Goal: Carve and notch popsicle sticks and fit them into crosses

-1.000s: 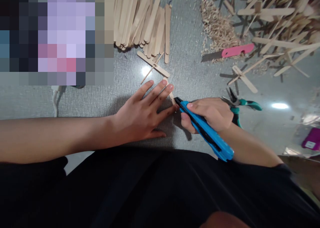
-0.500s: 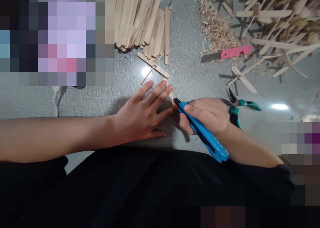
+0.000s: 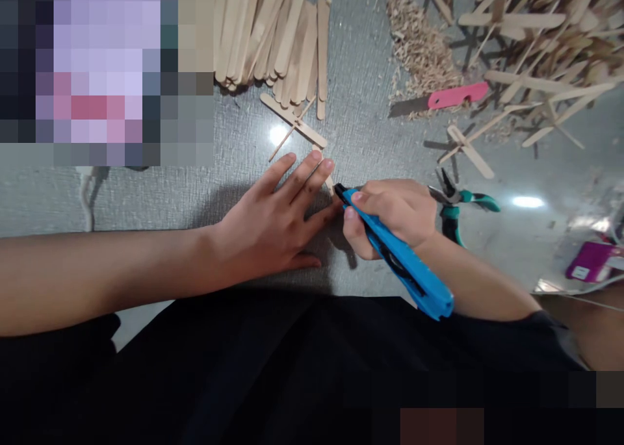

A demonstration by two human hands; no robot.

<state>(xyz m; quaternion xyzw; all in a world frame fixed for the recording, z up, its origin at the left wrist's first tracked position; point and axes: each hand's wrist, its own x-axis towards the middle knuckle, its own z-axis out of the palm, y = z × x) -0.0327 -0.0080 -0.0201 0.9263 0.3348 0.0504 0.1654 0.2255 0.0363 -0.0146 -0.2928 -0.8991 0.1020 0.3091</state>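
My left hand (image 3: 280,214) lies flat with its fingers spread, pressing a wooden craft stick (image 3: 328,181) against the grey table. Most of that stick is hidden beneath the fingers. Wrapped in my right hand (image 3: 390,211) is a blue utility knife (image 3: 412,263), its black tip at the stick near my left index finger. Whether the blade is cutting into the wood cannot be seen. Just beyond my left fingertips, another craft stick (image 3: 287,115) lies crossed by a thin stick (image 3: 277,149).
Loose craft sticks (image 3: 253,29) are bunched at the back. Wood shavings (image 3: 422,49) surround a pink-handled knife (image 3: 458,96). Crossed-stick pieces (image 3: 550,78) heap up at the far right. Green-handled pliers (image 3: 453,201) lie beside my right hand, and a purple box (image 3: 589,261) sits right.
The view has shifted slightly, so most things on the table appear a little further left and up. My left hand stays flat, and the knife tip remains at the stick.
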